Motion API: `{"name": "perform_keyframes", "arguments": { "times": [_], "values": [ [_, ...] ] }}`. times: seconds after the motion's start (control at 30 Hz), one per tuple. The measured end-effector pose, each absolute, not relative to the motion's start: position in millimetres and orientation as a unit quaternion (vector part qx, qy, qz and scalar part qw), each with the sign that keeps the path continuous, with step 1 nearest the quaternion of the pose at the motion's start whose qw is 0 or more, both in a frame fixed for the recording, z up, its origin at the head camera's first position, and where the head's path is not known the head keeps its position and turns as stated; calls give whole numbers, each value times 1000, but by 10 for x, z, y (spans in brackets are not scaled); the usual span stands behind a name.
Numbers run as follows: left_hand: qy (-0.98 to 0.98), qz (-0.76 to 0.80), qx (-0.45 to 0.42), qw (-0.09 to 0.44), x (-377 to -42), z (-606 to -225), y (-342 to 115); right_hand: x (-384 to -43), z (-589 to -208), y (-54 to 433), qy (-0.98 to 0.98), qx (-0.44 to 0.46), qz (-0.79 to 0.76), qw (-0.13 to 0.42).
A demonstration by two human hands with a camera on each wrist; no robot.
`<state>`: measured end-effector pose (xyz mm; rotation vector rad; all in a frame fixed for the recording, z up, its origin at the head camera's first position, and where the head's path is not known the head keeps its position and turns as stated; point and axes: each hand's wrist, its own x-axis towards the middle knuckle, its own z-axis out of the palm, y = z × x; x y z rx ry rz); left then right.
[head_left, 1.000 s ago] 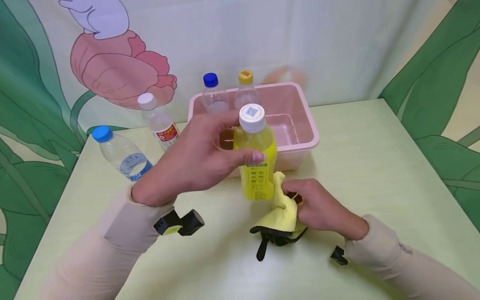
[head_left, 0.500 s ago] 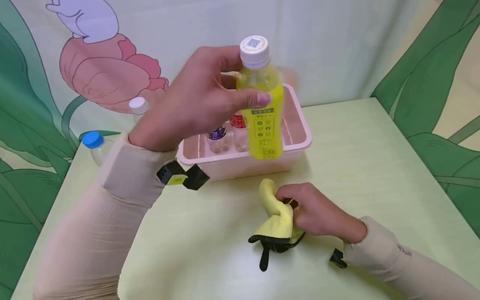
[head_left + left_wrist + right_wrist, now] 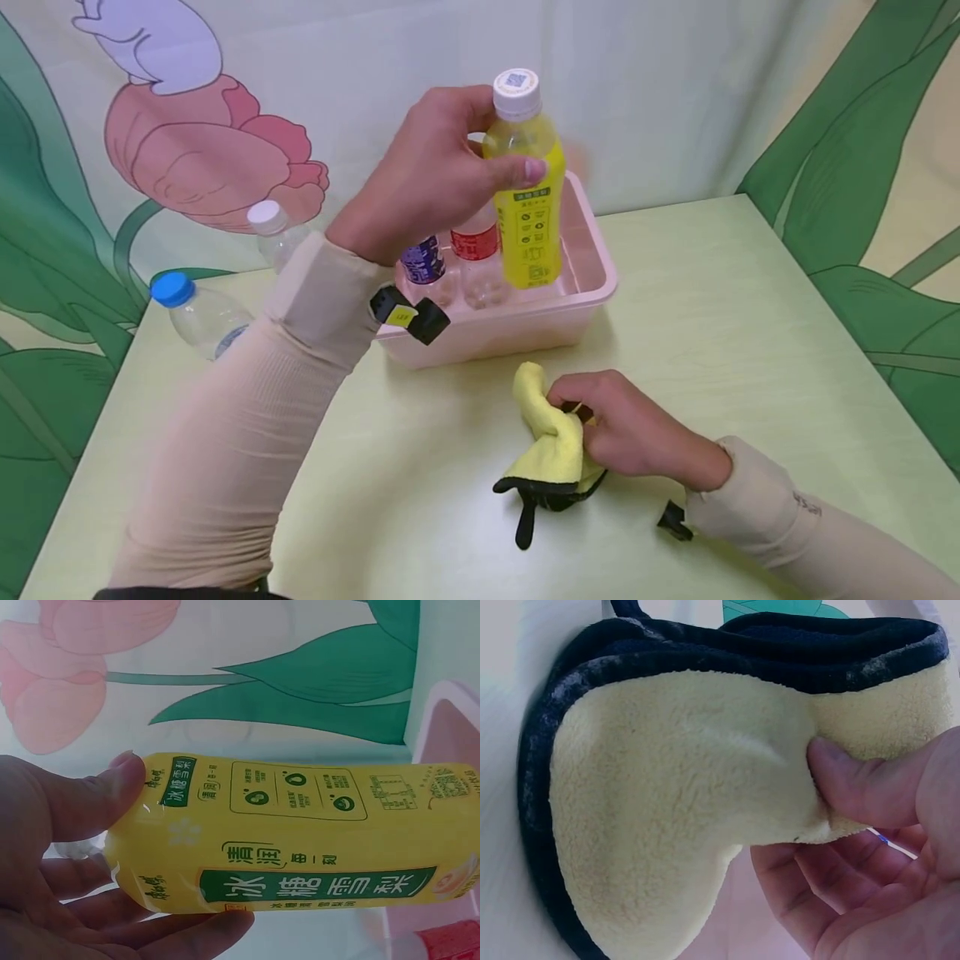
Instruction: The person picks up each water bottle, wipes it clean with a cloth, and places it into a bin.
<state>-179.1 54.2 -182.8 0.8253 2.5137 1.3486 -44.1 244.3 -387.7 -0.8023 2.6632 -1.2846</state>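
My left hand (image 3: 438, 171) grips a yellow-labelled drink bottle (image 3: 531, 221) with a white cap, thumb across its upper part. The bottle is upright, over the right part of a pink bin (image 3: 487, 340); whether its base touches the bin floor I cannot tell. In the left wrist view the bottle's label (image 3: 300, 832) shows green panels. Low over the table, my right hand (image 3: 630, 425) pinches a yellow cloth (image 3: 551, 450) with black edging and a black loop. The right wrist view has the thumb pressed on the folded cloth (image 3: 667, 787).
Inside the bin stand a clear bottle with a red label (image 3: 476, 242) and one with a dark blue label (image 3: 424, 260). Left of the bin are a blue-capped bottle (image 3: 202, 317) and a white-capped bottle (image 3: 273, 229), partly behind my left sleeve. A printed curtain (image 3: 660, 100) hangs behind the table.
My left hand has lifted the yellow bottle from beside the cloth up and away, over the bin, then lowered it slightly. The right hand still pinches the cloth in nearly the same place.
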Motion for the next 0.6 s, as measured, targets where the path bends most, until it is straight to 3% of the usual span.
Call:
{"name": "perform_keyframes", "arguments": {
  "times": [0.6],
  "values": [
    [868,443,194,110,-2097,-2326,873,-473,-3941,2439,865,-267,-423,41]
  ]
}}
